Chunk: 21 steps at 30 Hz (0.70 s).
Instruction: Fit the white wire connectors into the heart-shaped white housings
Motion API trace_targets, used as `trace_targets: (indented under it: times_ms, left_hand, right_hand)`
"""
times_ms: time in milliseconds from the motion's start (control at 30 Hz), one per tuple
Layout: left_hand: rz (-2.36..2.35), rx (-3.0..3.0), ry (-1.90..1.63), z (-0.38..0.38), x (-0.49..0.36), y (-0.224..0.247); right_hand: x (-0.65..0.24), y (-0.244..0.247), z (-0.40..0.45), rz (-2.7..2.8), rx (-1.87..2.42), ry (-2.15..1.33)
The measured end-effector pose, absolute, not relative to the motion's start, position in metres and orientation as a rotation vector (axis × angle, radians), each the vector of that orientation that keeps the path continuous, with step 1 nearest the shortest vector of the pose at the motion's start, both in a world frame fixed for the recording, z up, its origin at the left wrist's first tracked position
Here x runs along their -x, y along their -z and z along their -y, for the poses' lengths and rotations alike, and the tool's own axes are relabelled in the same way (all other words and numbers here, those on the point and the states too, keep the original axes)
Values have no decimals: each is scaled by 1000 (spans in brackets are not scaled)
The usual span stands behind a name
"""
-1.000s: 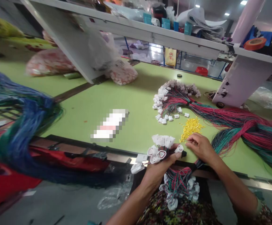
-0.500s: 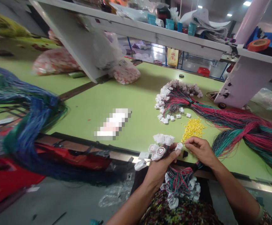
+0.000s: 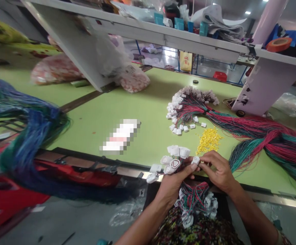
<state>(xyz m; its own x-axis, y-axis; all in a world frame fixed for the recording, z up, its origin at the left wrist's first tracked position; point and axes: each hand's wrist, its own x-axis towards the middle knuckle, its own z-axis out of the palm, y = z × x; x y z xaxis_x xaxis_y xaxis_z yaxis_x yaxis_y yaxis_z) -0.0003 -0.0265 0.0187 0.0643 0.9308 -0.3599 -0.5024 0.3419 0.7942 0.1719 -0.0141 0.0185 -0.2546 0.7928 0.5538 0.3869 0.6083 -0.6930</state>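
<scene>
The left hand (image 3: pixel 177 177) is curled w/ its thumb pressed on a small white plug (image 3: pixel 195 160). That plug is pinched tight btwn thumb & fingers, at the near edge of the green table (image 3: pixel 91 126), & its face w/ the little holes points up. More white plugs (image 3: pixel 173 165) stick up in a bunch by the same hand, on its left & far side.

The right hand (image 3: pixel 220 172) is just right of the held plug. Its thumb & first finger are almost closed, tips at the plug's right side. Can't tell if they have a tiny bit btwn them; the other fingers are bent in.

A pile of yellow bits (image 3: pixel 209 140) is on the table, just far of the right hand. Past it, a big bunch of red, green & black wires (image 3: pixel 244 124) runs off to the right, w/ lots of white ends (image 3: pixel 175 107) at its left tip. Some short wires (image 3: pixel 195 195) w/ white plugs hang near the person's lap.

Far left of the hands, blue & green wires (image 3: pixel 43 126) flop over the table edge. A bag of pink & white bits (image 3: pixel 135 80) sits at the far side, under the shelf (image 3: pixel 137 23), & orange tape (image 3: pixel 279 44) is up on the far right.
</scene>
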Motion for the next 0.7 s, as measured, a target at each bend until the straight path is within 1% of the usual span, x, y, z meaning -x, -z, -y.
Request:
trace_targets:
  times_ms: [167,267,367,533,700]
  left_hand:
    - [-1008,-623,-1166,29,0,-19]
    - [-1030,-786,-1192,31,1,-20]
    - [-1078,-952,-1240,32,2,-16]
    - [-1103,-1107,-1261,31,2,-10]
    - [-1170,-1320,-1258,34,4,-19]
  right_hand:
    - [-171,-18,19,1724,1005,-611]
    - [-170,-22,27,1564,1064,-723]
    - [-168,-27,38,1530,1065,-790]
    - [-167,-31,46,1560,1064,-756]
    - [-165,-33,45,1553,1036,-723]
